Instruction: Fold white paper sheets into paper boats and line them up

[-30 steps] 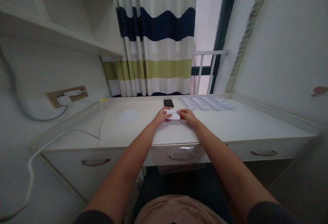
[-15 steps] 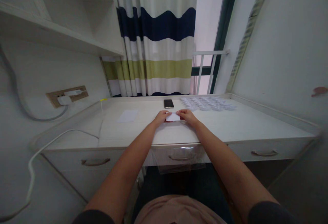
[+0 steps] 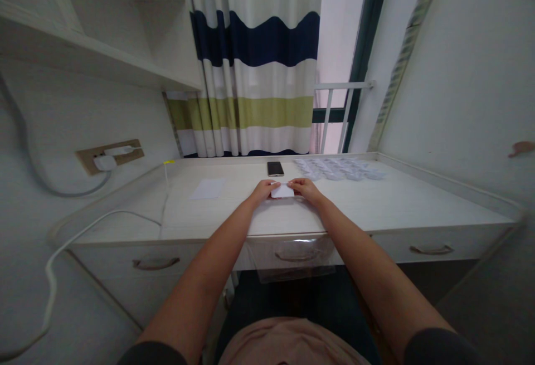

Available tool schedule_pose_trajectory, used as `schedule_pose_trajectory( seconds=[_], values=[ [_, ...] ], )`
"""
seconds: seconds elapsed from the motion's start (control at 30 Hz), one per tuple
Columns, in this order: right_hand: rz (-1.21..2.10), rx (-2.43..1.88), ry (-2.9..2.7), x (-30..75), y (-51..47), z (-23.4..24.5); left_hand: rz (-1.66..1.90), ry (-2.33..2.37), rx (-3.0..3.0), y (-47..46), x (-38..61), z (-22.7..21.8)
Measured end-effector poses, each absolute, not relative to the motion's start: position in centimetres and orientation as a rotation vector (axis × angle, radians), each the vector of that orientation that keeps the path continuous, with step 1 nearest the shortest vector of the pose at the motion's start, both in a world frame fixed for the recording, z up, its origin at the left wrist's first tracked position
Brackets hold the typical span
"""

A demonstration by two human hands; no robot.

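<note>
A small folded piece of white paper [image 3: 282,190] is held between my two hands, just above the desk. My left hand [image 3: 264,190] pinches its left edge, thumb on top. At the opposite edge my right hand [image 3: 304,188] grips it the same way, fingers closed. A bit of red shows along the paper's lower side, too small to make out. Right behind the hands lies a dark phone [image 3: 275,169]. Off to the left a flat sheet of white paper [image 3: 208,189] rests on the desk.
Rows of small, pale folded pieces [image 3: 340,168] cover the desk's back right. A white cable [image 3: 104,217] runs over the left side of the white desk [image 3: 409,203]. Clear plastic [image 3: 292,256] hangs over the front edge at the middle drawer. An overhead shelf [image 3: 96,64] juts out upper left.
</note>
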State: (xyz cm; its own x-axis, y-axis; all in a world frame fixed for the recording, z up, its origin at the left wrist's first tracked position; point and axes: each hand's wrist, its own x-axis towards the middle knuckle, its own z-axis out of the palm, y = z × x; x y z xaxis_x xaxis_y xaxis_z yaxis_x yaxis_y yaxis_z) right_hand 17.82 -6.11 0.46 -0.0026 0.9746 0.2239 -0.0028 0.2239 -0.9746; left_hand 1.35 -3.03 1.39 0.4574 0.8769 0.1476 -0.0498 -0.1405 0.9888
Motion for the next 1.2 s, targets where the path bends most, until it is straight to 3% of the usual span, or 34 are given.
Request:
schedule_pose_trajectory(
  seconds=[0.57,0.97,1.2],
  values=[
    [1.101,-1.04,-1.312,17.7,-6.4,0.4,1.006,0.733,1.634,-2.0,1.3,0.7],
    [0.955,-1.038,-1.38,17.7,-6.3,0.9,1.014,0.696,1.656,-1.9,1.3,0.7],
    [1.065,-1.047,-1.324,17.5,-6.7,0.8,0.944,0.734,1.655,-2.3,1.2,0.7]
  ],
)
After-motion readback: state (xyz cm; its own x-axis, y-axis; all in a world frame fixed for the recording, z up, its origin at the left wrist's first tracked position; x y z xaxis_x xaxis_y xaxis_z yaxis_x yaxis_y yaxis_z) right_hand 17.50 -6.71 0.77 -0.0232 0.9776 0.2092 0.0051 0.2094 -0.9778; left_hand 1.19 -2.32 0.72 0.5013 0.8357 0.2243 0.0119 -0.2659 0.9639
